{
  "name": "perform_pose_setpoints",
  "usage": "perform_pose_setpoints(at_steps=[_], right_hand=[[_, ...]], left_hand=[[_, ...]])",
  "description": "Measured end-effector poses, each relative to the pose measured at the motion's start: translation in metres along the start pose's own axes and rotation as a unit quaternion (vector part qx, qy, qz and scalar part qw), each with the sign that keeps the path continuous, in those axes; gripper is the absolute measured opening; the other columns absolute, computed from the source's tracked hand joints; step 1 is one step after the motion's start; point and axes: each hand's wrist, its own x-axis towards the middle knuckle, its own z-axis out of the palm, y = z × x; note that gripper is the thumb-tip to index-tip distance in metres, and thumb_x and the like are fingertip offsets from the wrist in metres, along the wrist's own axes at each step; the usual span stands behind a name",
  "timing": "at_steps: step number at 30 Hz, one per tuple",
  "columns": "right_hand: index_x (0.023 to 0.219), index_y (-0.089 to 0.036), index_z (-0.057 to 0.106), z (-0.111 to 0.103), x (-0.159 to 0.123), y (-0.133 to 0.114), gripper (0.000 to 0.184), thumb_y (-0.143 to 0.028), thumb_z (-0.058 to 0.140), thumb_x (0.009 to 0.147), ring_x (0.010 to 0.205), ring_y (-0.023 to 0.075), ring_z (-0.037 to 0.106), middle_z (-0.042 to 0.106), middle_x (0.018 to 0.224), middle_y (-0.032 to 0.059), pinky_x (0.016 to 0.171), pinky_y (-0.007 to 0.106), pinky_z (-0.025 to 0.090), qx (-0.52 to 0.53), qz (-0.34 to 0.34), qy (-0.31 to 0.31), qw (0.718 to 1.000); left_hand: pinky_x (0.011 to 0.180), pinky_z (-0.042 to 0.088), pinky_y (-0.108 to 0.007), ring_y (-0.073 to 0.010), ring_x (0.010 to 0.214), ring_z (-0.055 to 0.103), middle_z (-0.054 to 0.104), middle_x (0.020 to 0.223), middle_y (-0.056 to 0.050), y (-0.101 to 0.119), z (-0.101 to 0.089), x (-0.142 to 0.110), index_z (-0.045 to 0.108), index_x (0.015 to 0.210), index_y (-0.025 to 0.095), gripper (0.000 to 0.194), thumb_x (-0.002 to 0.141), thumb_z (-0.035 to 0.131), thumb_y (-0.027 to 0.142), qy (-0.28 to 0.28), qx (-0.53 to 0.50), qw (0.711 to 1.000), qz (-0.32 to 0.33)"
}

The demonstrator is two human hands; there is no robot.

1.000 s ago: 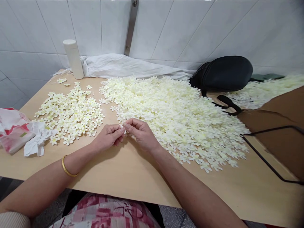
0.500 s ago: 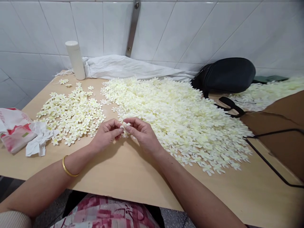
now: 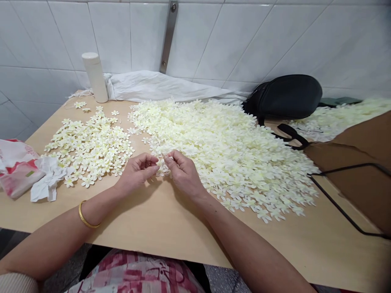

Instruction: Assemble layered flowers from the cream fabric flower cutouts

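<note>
My left hand (image 3: pixel 139 173) is curled above the table, its thumb and index fingertips a little apart and nothing visible between them. Close by on the right, my right hand (image 3: pixel 185 175) pinches thumb against index finger; white petals of an artificial flower (image 3: pixel 164 166) show at and below these fingertips. Part of what the pinch holds is hidden. Behind and right of my hands spreads a large heap of pale artificial flowers (image 3: pixel 220 150). A smaller pile of yellowish-white flowers (image 3: pixel 94 146) lies to the left, beyond my left wrist.
A white bottle (image 3: pixel 95 79) stands at the back left beside a bunched white cloth (image 3: pixel 161 87). At left lie a red-and-white package (image 3: pixel 18 167) and crumpled paper (image 3: pixel 49 177). A black bag (image 3: pixel 290 97) and cardboard (image 3: pixel 354 162) are at right on the wooden table (image 3: pixel 146 228).
My two hands' fingertips have moved apart from each other. The left thumb and index finger have opened slightly, while the right keeps its pinch. The whole view has shifted a little.
</note>
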Motion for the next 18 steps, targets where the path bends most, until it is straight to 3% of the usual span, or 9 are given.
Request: perform_pose_setpoints(at_steps=[9,18], right_hand=[[0.059,-0.021,0.033,0.007,-0.002,0.001,0.031,-0.033,0.039,0.087,0.052,0.0105,0.035,0.037,0.054,-0.0039,0.052,0.025,0.029,-0.047,-0.031,-0.009,0.998],[0.053,-0.020,0.027,0.011,-0.001,0.008,0.047,-0.053,0.038,0.086,0.049,0.0091,0.029,0.028,0.051,-0.0044,0.049,0.025,0.025,-0.019,-0.019,0.012,1.000]], left_hand=[[0.059,0.048,-0.026,-0.0122,0.065,0.057,0.059,0.071,-0.002,0.001,0.000,-0.001,0.059,0.078,0.014,0.026,0.071,0.067,0.037,-0.031,0.034,0.999,0.020],[0.056,0.043,-0.024,-0.0092,0.057,0.050,0.055,0.064,0.000,-0.002,0.001,0.000,0.057,0.071,0.014,0.020,0.071,0.066,0.032,-0.030,0.046,0.998,0.029]])
